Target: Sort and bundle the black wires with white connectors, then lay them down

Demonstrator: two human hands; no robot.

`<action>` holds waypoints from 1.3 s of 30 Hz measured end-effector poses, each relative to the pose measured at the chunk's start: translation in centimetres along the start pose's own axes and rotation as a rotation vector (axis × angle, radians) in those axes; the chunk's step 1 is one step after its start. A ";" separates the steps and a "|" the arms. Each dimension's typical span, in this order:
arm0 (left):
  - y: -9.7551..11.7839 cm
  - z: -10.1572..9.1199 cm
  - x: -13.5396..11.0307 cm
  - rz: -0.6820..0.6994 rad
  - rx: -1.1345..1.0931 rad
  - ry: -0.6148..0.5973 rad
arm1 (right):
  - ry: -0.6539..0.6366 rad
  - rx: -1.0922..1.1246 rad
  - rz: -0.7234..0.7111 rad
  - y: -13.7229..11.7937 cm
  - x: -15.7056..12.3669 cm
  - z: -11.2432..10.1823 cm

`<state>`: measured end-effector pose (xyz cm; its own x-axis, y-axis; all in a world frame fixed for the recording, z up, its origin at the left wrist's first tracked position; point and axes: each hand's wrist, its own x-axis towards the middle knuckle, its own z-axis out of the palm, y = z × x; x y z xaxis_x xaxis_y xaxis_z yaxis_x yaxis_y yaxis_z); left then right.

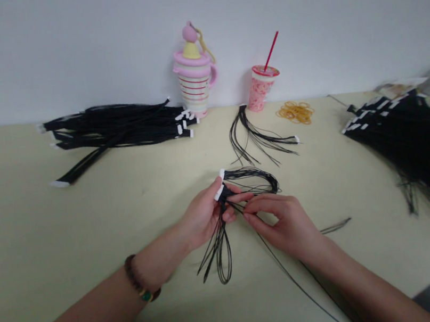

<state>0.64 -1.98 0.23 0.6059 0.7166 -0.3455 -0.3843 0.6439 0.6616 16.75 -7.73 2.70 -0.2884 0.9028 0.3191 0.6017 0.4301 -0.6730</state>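
Near the middle of the table, my left hand (209, 213) is closed around a wire harness (221, 241) made of thin black wires with white connectors. One white connector (219, 191) shows at my thumb, and a second white connector (222, 174) sits just above it. From there a loop of black wires (267, 174) bends out to the right, while other strands hang below the hand. My right hand (282, 221) pinches a thin black wire (278, 262) between thumb and fingers, close to the left fingertips. That wire runs down toward the lower right.
A pile of black wire harnesses (121, 126) lies at back left, and a larger pile (410, 142) at right. Between them stand a pink striped cup (194, 86) and a pink cup with a straw (261, 88). Loose black wires (248, 129) and yellow rubber bands (295, 112) lie nearby.
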 end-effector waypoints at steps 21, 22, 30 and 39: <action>-0.1 -0.2 0.2 -0.005 0.004 -0.009 | -0.030 0.140 0.221 -0.4 0.0 -0.2; -0.1 -0.2 0.2 -0.002 0.008 -0.009 | -0.018 0.149 0.235 -0.4 0.0 -0.3; 0.2 -0.1 0.0 -0.026 0.027 0.014 | 0.250 0.850 0.439 0.1 0.7 -1.6; 0.4 0.1 -0.1 -0.056 -0.002 0.022 | 0.339 0.920 0.495 0.6 1.0 -2.1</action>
<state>0.51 -1.80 0.57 0.6110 0.6854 -0.3961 -0.3520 0.6834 0.6395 18.35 -6.53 4.05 0.1367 0.9893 -0.0519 -0.2315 -0.0191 -0.9727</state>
